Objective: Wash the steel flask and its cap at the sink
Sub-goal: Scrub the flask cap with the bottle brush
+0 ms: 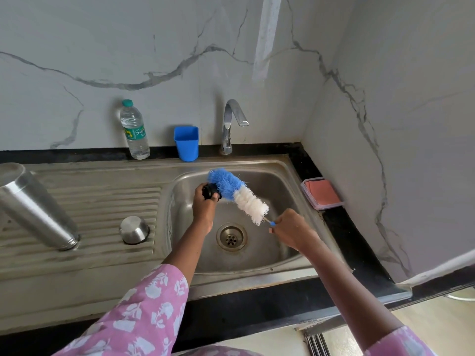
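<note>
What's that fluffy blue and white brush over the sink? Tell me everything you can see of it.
The bottle brush has a long fluffy bristle head, blue on its far half and white on the near half, on a thin stem with a blue handle, mostly hidden. The right hand grips that handle. The brush is tilted above the sink basin, its blue end against the black cap held by the left hand. The bristles look like plastic.
</note>
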